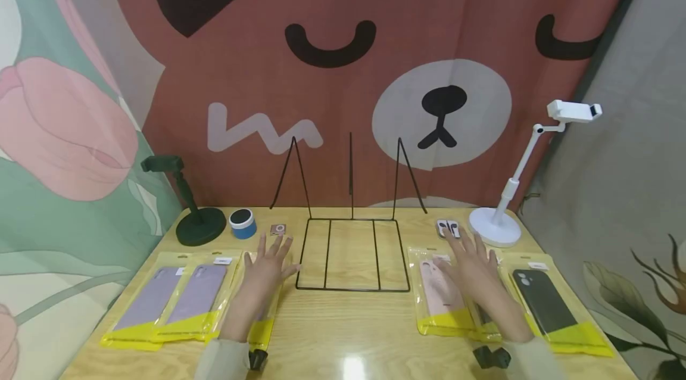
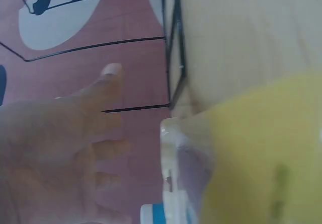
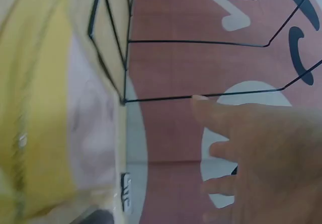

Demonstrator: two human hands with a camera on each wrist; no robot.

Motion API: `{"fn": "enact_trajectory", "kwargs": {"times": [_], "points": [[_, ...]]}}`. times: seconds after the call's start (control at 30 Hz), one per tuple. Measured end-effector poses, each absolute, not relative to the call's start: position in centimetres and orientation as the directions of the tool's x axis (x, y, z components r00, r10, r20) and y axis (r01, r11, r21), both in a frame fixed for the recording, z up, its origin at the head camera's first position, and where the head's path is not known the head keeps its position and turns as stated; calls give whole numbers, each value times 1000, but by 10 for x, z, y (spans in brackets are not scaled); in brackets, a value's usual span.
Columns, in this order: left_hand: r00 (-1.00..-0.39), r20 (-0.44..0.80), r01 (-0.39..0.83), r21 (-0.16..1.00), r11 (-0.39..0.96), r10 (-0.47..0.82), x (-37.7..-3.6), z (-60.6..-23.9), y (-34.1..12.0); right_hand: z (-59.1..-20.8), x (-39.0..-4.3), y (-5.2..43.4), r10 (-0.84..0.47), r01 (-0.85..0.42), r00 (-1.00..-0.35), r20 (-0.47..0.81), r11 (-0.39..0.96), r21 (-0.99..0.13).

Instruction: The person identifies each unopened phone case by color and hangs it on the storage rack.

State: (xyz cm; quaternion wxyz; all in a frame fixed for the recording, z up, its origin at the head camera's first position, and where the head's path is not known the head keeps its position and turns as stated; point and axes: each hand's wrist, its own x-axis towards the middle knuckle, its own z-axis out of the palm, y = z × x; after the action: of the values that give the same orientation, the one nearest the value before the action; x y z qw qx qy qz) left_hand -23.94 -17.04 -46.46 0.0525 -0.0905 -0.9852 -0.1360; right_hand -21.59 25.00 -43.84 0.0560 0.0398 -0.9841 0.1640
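My left hand (image 1: 262, 273) hovers, fingers spread and holding nothing, over a packaged phone case at the left. That case is mostly hidden by the hand and forearm. Two lilac phone cases (image 1: 198, 292) in clear and yellow packets lie beside it. On the other side, my right hand (image 1: 471, 270) is likewise spread and without anything in its grasp, above a partly covered packet. A pink phone case (image 1: 440, 289) lies to its left and a black one (image 1: 543, 299) to its right. Between the hands stands a black wire rack (image 1: 352, 290), touched by neither as far as I can see.
At the back left are a dark green phone stand (image 1: 200, 227), a blue and white jar-like cylinder (image 1: 243, 225) and a small square clip device (image 1: 278, 229). Earphones in a small case (image 1: 447, 229) and a white phone stand (image 1: 494, 228) stand back right. A curtain hangs behind.
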Motion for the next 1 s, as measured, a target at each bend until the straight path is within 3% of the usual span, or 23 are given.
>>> {"fn": "enact_trajectory", "kwargs": {"times": [0.33, 0.53, 0.77, 1.0], "points": [[-961, -34, 251, 295, 922, 273, -240, -480, -168, -466, -201, 254, -83, -74, -996, -26, 966, -247], [-952, -73, 260, 319, 911, 298, -239, -484, -168, -478, -200, 254, -49, -10, -989, -142, 964, -265], [-938, -60, 300, 361, 883, 343, -236, -484, -165, -482, -196, 249, -33, -4, -992, -120, 972, -236], [-937, -79, 299, 325, 897, 340, -240, -484, -163, -480, -196, 243, -38, -14, -994, -107, 976, -217]]}}
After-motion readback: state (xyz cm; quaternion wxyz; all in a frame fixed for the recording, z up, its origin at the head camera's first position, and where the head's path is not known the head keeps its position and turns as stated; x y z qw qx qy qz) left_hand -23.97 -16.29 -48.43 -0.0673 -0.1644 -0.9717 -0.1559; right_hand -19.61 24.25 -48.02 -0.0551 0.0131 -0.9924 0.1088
